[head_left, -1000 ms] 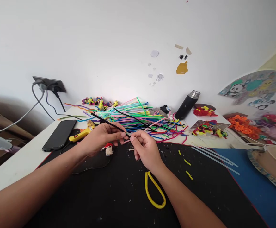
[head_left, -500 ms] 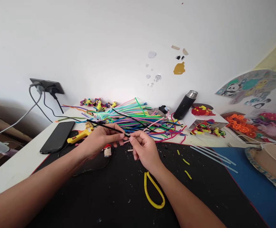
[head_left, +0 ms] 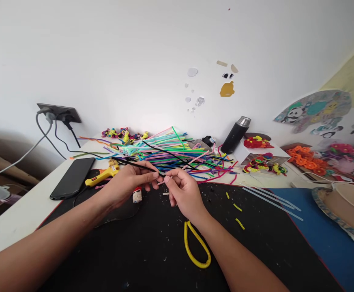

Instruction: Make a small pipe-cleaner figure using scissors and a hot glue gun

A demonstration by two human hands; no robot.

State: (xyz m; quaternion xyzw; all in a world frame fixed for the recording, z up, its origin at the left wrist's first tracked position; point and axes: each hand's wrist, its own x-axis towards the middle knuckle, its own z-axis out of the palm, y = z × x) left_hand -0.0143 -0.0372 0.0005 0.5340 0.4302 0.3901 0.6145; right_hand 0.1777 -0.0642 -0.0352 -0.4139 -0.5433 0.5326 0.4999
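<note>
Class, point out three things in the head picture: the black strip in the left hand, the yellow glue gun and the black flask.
Black strip (head_left: pixel 134 163): head view, on its length above the left hand (head_left: pixel 136 178).
Yellow glue gun (head_left: pixel 100 177): head view, on its body.
Black flask (head_left: pixel 235 137): head view, on its side.

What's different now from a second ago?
The loose left end of the black pipe cleaner dipped, so it slants less steeply. The left hand still holds it, and the right hand is still at its other end; I see nothing picked up or let go. The yellow loop, glue gun and phone stayed put.
</note>
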